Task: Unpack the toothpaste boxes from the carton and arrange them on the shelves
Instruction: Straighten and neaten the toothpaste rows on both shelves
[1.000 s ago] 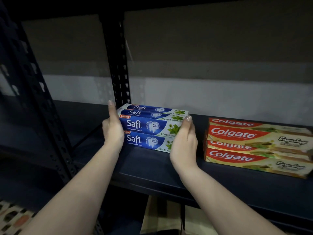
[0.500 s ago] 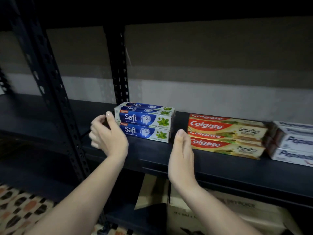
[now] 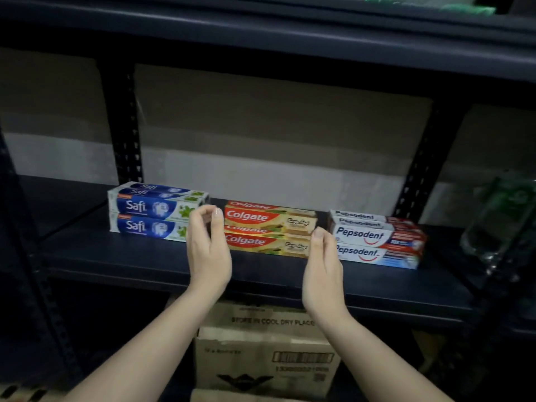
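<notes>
- Three groups of long, glossy cardboard toothpaste boxes lie on the dark metal shelf (image 3: 145, 262): blue Safi boxes (image 3: 150, 213) at left, red-and-gold Colgate boxes (image 3: 269, 230) in the middle, white-and-red Pepsodent boxes (image 3: 377, 242) at right.
- Each group is stacked two high.
- Both hands are empty: the left hand (image 3: 207, 250), fingers loosely curled, and the flat, open right hand (image 3: 320, 268) flank the Colgate boxes.
- Black perforated posts (image 3: 126, 126) hold the rack before a grey wall.
- One brown carton (image 3: 261, 358) stands under the shelf.

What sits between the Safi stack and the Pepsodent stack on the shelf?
The Colgate stack, in the head view, between the Safi stack and the Pepsodent stack; left hand and right hand flank it.
</notes>
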